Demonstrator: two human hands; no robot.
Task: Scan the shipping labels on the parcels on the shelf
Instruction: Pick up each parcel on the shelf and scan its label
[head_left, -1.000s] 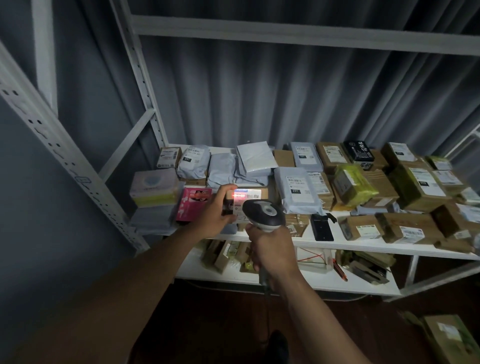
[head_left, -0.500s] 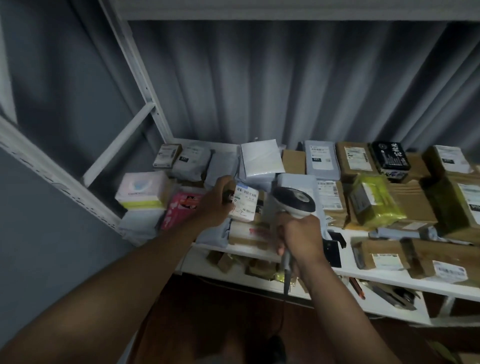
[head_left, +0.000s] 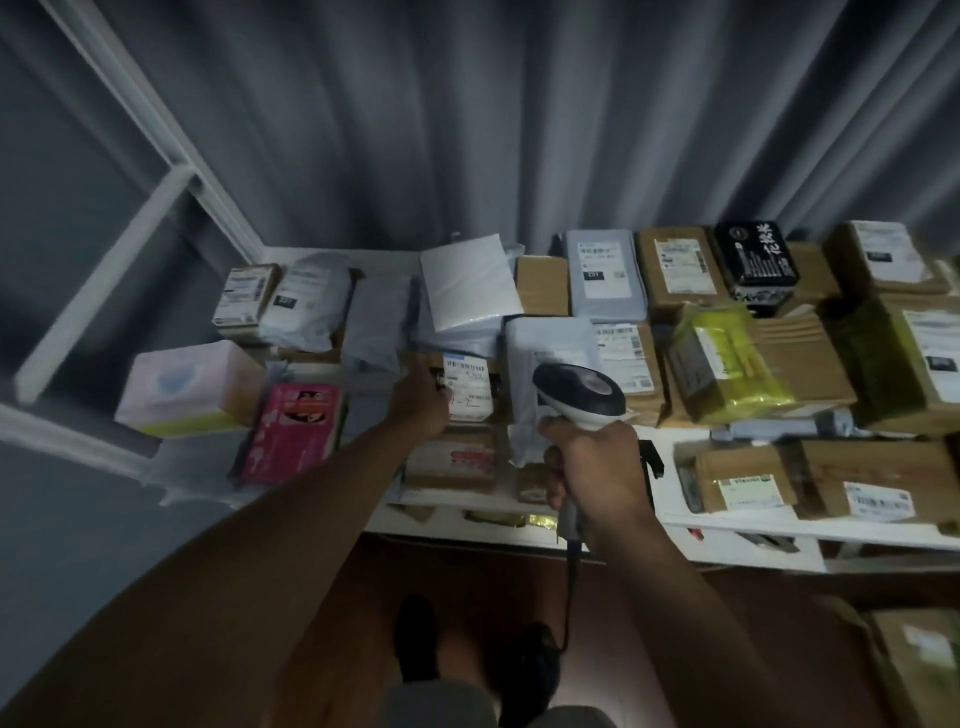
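Observation:
A white shelf (head_left: 727, 522) is packed with parcels: brown boxes, grey mailer bags and a pink box (head_left: 296, 431), most with white shipping labels. My left hand (head_left: 422, 400) grips the left edge of a small labelled parcel (head_left: 467, 387) and holds it above the front row, label facing up. My right hand (head_left: 592, 467) grips the handle of a white and grey barcode scanner (head_left: 579, 395). The scanner's head sits just right of that parcel, over a grey mailer bag (head_left: 550, 353). No red scan light shows on the label.
A pale tissue box (head_left: 187, 384) stands at the shelf's left end beside the white upright frame (head_left: 156, 124). A yellow-wrapped parcel (head_left: 727, 364) and a black box (head_left: 756, 262) lie to the right. A lower shelf (head_left: 753, 551) holds small items. A grey curtain hangs behind.
The red scan light on the front box has gone. My left hand lifted the small labelled parcel and carried it back and up. The scanner moved right and nearer the shelf; the view tilted down.

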